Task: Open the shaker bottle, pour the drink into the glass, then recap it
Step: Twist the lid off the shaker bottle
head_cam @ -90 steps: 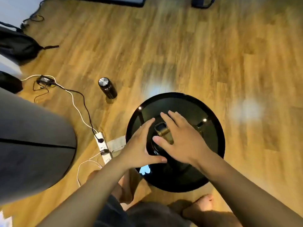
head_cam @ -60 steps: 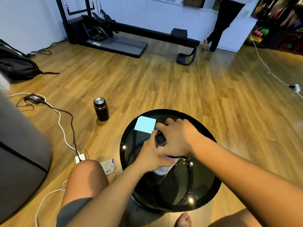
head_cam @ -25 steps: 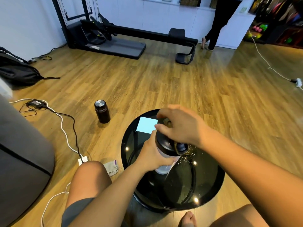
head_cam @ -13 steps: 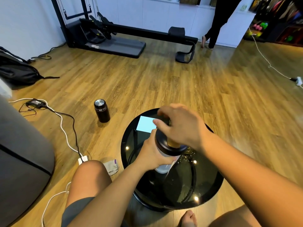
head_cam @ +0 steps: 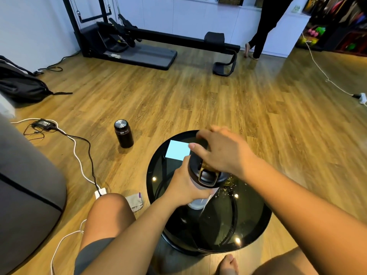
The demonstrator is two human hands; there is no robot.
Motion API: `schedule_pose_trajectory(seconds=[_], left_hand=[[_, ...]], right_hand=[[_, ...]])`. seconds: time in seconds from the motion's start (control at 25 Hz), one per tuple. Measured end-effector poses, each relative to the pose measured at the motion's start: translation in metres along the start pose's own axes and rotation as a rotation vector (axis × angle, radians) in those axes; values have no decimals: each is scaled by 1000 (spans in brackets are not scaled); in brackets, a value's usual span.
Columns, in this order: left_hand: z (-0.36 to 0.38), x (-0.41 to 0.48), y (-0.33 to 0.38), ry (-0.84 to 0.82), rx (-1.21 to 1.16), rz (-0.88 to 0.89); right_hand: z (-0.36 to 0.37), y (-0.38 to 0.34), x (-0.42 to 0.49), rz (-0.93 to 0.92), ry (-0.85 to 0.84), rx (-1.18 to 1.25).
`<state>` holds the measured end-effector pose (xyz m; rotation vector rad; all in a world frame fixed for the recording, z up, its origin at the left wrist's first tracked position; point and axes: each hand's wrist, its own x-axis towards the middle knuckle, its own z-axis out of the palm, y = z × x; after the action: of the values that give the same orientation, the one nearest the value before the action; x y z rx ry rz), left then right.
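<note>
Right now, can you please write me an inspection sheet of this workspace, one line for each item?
Surface: round black glass table, glossy, with lamp reflections.
Job's things: shaker bottle upright on the table, black lid on; a glass seems to stand behind it, mostly hidden.
Clutter: black flask and small cloth pouch on the floor; light blue rectangle on the table, maybe a reflection.
Grippers: left hand wraps the bottle body; right hand has its fingers on the lid.
Cables: white and black cables run to a power strip near the knee.
Surroundings: wooden floor, exercise machine, black bag, another person's legs at the far wall.
</note>
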<state>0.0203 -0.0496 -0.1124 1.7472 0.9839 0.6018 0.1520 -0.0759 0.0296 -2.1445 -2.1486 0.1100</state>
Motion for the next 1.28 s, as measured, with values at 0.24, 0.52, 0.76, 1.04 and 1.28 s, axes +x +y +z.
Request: schedule_pose_trajectory(seconds=[0.24, 0.52, 0.76, 1.04, 1.28], left_hand=[[0, -3, 0, -66, -14, -9], [-3, -3, 7, 0, 23, 1], [3, -2, 2, -117, 73, 17], [-2, -2, 4, 14, 13, 5], [-1, -3, 1, -79, 24, 15]], right_hand=[[24, -27, -10, -254, -112, 84], [2, 1, 1, 83, -88, -116], [19, -29, -11, -273, -95, 215], [2, -1, 5, 49, 83, -42], [25, -20, -4, -202, -106, 197]])
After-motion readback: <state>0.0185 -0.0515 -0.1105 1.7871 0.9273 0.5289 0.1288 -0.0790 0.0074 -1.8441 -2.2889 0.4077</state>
